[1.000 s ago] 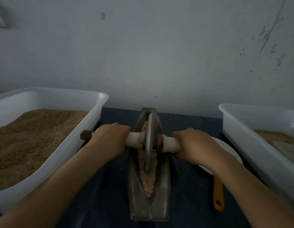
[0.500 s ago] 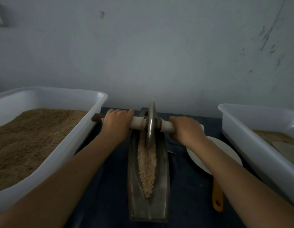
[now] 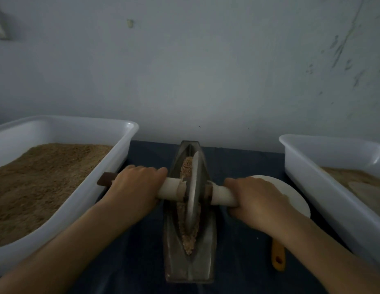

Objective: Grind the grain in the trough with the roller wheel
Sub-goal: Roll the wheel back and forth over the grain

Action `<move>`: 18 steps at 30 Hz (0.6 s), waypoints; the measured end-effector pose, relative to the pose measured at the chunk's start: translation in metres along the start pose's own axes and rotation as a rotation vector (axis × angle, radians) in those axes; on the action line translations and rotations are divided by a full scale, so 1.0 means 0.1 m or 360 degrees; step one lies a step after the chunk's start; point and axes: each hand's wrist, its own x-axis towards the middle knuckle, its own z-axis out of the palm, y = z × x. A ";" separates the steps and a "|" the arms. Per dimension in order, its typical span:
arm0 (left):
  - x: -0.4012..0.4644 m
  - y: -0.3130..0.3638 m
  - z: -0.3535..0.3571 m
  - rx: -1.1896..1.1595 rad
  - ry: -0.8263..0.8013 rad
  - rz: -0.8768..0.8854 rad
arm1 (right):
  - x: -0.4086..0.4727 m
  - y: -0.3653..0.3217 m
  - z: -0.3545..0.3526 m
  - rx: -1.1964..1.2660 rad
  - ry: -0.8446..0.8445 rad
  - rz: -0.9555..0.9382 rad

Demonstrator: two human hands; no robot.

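Observation:
A narrow boat-shaped metal trough (image 3: 170, 251) lies lengthwise on the dark blue table, holding a strip of pale grain (image 3: 188, 240). A metal roller wheel (image 3: 193, 192) stands upright in the trough's middle, on a pale axle handle. My left hand (image 3: 136, 185) grips the handle left of the wheel, with the dark brown handle end (image 3: 105, 180) sticking out past it. My right hand (image 3: 257, 200) grips the handle on the right side. Grain shows both beyond and in front of the wheel.
A large white tub (image 3: 112, 183) full of brown grain stands at the left. Another white tub (image 3: 308, 187) with ground material is at the right. A white plate (image 3: 291, 194) and an orange-handled tool (image 3: 278, 257) lie under my right forearm. A grey wall rises behind.
The wheel rolled from the trough's middle to its far end half a second ago, and has now come back toward me to the middle. Both hands kept their grip.

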 end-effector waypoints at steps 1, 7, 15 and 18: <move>0.02 -0.01 -0.01 -0.0019 -0.0016 0.0001 | 0.00 0.00 0.00 0.0003 -0.0004 -0.0001; 0.27 -0.07 0.11 -0.0096 -0.0113 -0.0147 | 0.31 0.08 0.06 -0.0207 0.0136 0.0019; 0.68 -0.14 0.27 0.0096 0.0189 -0.0260 | 0.85 0.26 0.12 -0.0232 0.0089 0.0187; 0.76 -0.16 0.27 0.0129 0.0167 -0.0271 | 0.91 0.27 0.12 -0.0229 0.0070 0.0223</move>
